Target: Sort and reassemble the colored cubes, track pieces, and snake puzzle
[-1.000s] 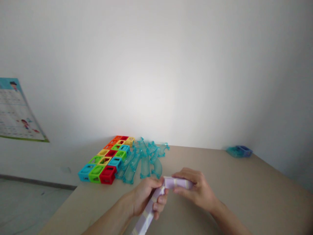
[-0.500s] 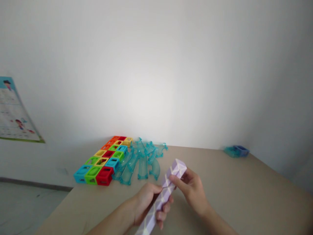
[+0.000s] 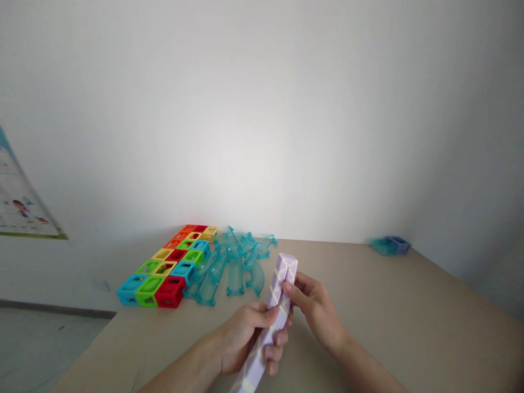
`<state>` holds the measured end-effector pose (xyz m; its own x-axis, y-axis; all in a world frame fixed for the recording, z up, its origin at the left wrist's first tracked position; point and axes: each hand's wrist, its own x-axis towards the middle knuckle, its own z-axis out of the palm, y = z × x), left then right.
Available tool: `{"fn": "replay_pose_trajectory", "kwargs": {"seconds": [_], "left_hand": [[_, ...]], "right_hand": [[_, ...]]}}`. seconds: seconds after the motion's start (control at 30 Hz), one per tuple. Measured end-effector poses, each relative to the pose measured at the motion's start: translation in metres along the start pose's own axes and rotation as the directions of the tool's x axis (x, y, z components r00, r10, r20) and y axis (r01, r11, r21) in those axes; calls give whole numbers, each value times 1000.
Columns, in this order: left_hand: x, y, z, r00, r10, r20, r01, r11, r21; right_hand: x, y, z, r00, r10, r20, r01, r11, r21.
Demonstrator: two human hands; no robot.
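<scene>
Left grip (image 3: 242, 332) and right grip (image 3: 317, 311) clasp lilac stick (image 3: 266, 334), table edge (image 3: 327, 243) well beyond

Left hand (image 3: 248, 330): bare; left thumb (image 3: 263, 318) sturdy, blunt-tipped; left fingers (image 3: 271, 353) slender, round-ended. Left wrist (image 3: 219, 349), adjoining the left hand: bare, apparently marked by one fine crease, though blur leaves this uncertain. Left forearm (image 3: 188, 363), below and left of the left hand: bare, smooth-contoured, widening away from the wrist. Right hand (image 3: 315, 308), right of the left hand: bare; right thumb (image 3: 297, 296) slim, rounded at the tip. Right forearm (image 3: 364, 365), below and right of the left hand: bare, smooth-contoured, cut off by the lower frame edge.
</scene>
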<state>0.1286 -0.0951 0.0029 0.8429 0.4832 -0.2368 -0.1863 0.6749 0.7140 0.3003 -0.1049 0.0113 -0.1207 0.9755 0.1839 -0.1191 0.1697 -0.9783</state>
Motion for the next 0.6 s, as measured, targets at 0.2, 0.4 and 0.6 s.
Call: {"fn": "replay_pose_trajectory", "kwargs": {"seconds": [0.2,0.4,0.6], "left_hand": [[0,1,5,999,28,-17,-29,999,-35],[8,-1,5,983,15,-184,-23,999,-44],[10,-9,11,954,236,-184,-221,970,99]], "right_hand": [[-1,1,1,998,-31,-53,31,999,9],[-1,-1,7,972,-43,-232,-2,981,-193],[4,13,3,925,61,-376,-127,980,-153]]}}
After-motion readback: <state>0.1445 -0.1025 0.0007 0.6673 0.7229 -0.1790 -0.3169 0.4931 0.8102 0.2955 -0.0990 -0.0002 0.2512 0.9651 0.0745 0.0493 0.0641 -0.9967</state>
